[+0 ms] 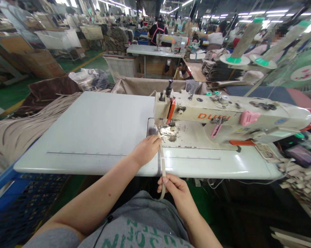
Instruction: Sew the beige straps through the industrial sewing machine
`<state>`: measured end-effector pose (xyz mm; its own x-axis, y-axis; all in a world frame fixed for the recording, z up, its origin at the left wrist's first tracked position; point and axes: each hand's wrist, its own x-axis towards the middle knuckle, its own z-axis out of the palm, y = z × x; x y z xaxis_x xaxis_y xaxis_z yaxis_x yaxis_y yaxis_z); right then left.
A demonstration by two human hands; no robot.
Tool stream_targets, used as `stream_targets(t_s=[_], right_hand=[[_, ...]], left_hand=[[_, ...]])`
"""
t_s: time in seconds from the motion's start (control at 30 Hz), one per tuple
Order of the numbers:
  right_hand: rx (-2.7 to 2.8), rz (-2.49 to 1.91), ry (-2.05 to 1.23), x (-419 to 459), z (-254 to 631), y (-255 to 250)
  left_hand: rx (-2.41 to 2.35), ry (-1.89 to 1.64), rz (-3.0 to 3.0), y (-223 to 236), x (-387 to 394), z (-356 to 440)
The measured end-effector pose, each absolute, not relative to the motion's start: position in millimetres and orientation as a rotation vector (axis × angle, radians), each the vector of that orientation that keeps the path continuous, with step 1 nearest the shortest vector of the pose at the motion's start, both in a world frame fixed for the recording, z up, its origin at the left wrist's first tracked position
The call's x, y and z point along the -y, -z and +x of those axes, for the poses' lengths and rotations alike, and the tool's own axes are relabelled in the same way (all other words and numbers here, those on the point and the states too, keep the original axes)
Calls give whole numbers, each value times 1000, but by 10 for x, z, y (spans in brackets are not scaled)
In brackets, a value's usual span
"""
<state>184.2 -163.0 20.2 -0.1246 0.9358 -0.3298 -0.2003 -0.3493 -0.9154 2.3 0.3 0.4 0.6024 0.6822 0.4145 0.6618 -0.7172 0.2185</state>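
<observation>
A narrow beige fabric strap runs from under the needle of the sewing machine toward me and over the table's front edge. My left hand is closed on the strap close to the presser foot, its fingertips just in front of the needle area. Below the edge, my right hand pinches the same strap between thumb and fingers. The strap's lower end curls by my grey shirt. Part of the strap at the needle is hidden by my left fingers.
The white table carries a printed ruler line. Long beige strips hang over its left side, above a blue crate. Stacked strips lie at right. Thread cones and a fan stand behind the machine; people work beyond.
</observation>
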Motion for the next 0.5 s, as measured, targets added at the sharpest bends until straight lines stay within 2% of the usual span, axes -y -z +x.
stream_targets(t_s=[0.5], right_hand=[[880,-1239,-1601,1632,1843,-123]], left_hand=[[-1138,-758,2913,-24,5,28]])
